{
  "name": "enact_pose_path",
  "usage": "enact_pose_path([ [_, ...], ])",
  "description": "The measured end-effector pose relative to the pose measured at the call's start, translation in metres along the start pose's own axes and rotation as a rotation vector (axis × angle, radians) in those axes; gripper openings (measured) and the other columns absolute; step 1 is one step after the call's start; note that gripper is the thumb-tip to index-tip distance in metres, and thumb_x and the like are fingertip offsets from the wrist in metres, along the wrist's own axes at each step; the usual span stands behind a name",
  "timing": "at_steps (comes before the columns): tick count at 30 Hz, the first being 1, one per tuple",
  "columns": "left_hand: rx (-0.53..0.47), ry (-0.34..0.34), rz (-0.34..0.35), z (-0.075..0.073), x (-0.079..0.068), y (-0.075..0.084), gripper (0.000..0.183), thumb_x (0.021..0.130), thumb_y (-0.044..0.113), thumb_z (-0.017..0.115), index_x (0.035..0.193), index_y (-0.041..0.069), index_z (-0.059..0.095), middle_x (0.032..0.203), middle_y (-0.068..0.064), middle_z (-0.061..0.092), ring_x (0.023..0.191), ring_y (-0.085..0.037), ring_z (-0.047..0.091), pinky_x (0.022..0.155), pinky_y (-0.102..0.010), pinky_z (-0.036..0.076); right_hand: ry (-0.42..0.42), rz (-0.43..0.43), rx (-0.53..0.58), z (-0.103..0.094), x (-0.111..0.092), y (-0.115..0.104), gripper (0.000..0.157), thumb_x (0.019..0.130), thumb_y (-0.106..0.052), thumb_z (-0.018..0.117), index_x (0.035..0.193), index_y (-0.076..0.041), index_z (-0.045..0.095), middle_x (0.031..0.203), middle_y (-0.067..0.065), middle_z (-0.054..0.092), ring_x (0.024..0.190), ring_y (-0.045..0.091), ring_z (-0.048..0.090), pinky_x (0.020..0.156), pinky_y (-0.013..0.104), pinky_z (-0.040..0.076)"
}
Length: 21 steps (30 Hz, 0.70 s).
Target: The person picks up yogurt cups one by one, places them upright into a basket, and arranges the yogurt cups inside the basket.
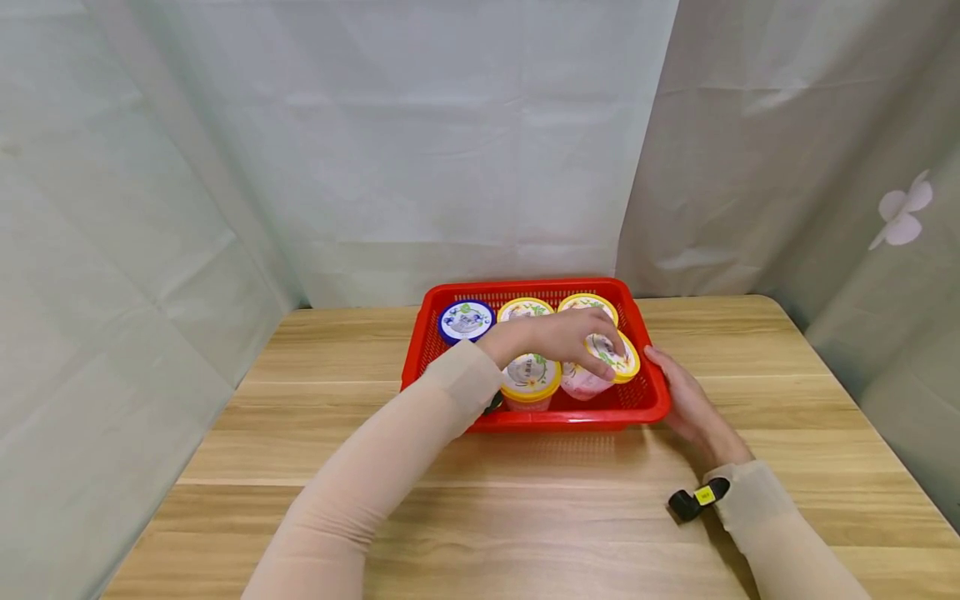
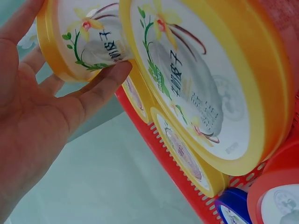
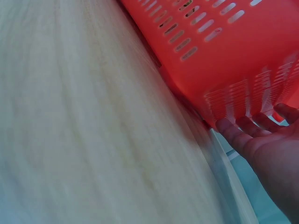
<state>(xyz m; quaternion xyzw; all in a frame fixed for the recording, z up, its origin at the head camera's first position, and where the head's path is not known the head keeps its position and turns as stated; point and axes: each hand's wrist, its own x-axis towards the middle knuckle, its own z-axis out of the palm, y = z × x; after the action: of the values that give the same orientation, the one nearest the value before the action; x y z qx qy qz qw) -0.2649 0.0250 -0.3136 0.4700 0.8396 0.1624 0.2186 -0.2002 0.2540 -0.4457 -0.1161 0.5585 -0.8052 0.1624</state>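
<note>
My left hand (image 1: pixel 566 335) reaches across the red plastic basket (image 1: pixel 555 419) and grips a yellow-lidded tub (image 1: pixel 583 383) at its right front corner. This tub leans, its lid tipped toward the right. In the left wrist view, my thumb and fingers spread around the edge of its lid (image 2: pixel 96 39), printed with a flower. My right hand (image 1: pixel 686 398) is at the basket's right side. The right wrist view shows its fingers (image 3: pixel 240 140) extended, fingertips against the slotted outer wall (image 3: pixel 224 60).
Other yellow-lidded tubs (image 1: pixel 531 375) stand in the basket, with a blue-lidded tub (image 1: pixel 467 319) at the back left. A red-lidded tub (image 2: pixel 280 200) shows in the left wrist view; my left arm hides it from above. The wooden table (image 1: pixel 322 400) meets pale curtains (image 1: pixel 450 167) behind.
</note>
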Motion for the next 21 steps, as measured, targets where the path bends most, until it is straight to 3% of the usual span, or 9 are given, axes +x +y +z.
enact_pose_path([
  [8,0.007,-0.05,0.001,0.002,0.001,-0.001,0.038,0.094,0.034,0.08,0.128,0.019,0.073,0.142,-0.004,0.056,0.131,-0.018,0.048,0.111,-0.025,0.037,-0.015,-0.007,0.023,-0.001,0.001,0.0,0.033,0.114,-0.039,0.035,0.136,-0.017,0.047,0.118,-0.006,0.07,0.105,0.007,0.069,0.09,0.027,0.058],
  [14,0.006,-0.138,-0.01,0.001,-0.004,-0.002,0.04,0.098,0.028,0.074,0.136,0.018,0.07,0.148,-0.003,0.056,0.14,-0.018,0.045,0.118,-0.028,0.034,-0.001,0.001,0.005,-0.001,0.001,0.001,0.039,0.114,-0.04,0.035,0.14,-0.013,0.041,0.118,-0.006,0.07,0.105,0.007,0.069,0.089,0.027,0.058],
  [21,0.01,-0.167,-0.033,-0.002,-0.013,-0.004,0.04,0.102,0.021,0.068,0.142,0.019,0.066,0.152,0.0,0.055,0.146,-0.018,0.041,0.122,-0.032,0.029,0.011,0.021,-0.015,0.0,0.0,0.001,0.043,0.114,-0.043,0.035,0.144,-0.013,0.038,0.118,-0.007,0.069,0.102,0.008,0.069,0.087,0.028,0.059],
])
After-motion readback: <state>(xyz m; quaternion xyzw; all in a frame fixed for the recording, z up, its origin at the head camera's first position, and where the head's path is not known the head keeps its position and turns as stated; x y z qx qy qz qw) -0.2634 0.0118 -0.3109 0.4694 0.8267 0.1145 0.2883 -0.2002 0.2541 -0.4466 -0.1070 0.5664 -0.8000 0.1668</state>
